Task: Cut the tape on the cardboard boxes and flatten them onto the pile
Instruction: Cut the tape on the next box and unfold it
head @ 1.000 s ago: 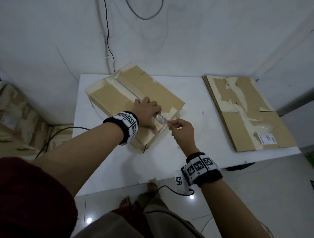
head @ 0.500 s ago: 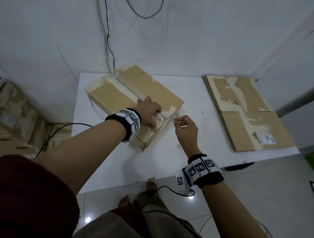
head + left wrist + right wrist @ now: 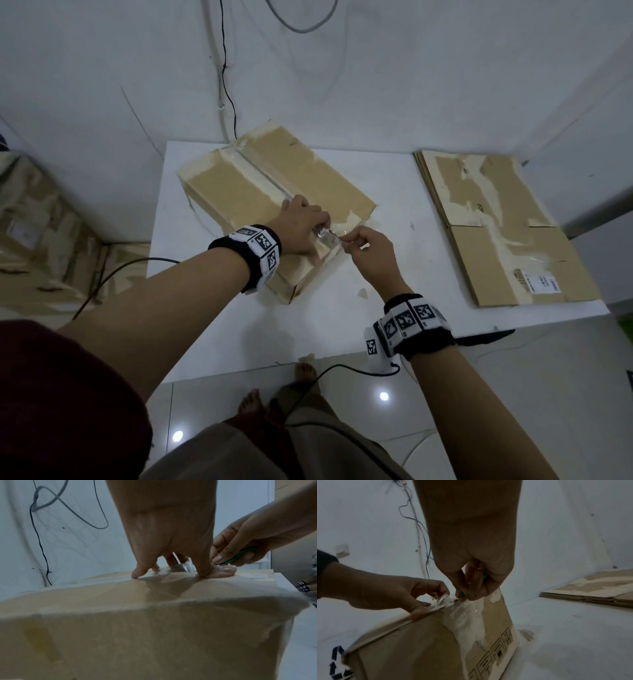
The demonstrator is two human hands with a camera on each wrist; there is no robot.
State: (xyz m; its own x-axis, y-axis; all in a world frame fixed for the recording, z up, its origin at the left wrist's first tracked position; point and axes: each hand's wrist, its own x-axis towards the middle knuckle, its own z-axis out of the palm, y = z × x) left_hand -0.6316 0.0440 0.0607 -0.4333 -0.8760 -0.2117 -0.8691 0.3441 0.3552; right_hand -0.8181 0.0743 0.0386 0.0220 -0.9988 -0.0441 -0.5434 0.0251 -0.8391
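A taped brown cardboard box [image 3: 239, 192] lies on the white table [image 3: 342, 325], turned at an angle. My left hand [image 3: 310, 228] rests on its top near the near-right edge, thumb pressing the cardboard [image 3: 221, 572], fingers curled round a crumpled wad of clear tape [image 3: 322, 235] [image 3: 443, 600]. My right hand [image 3: 349, 240] pinches a small green cutter [image 3: 240, 555] [image 3: 462, 595], its tip touching the tape wad at the box edge. Clear tape runs down the box's end face [image 3: 467, 618]. The flattened cardboard pile [image 3: 496, 226] lies at the table's right side.
More cardboard boxes [image 3: 34, 222] stand on the floor to the left. Cables [image 3: 226, 85] hang on the wall behind the table. A black cable [image 3: 113, 277] trails off the left edge. A small tape scrap [image 3: 362, 293] lies near the box.
My right hand drew slightly to the right away from the tape wad, then came back to it. The left hand has stayed on the box.
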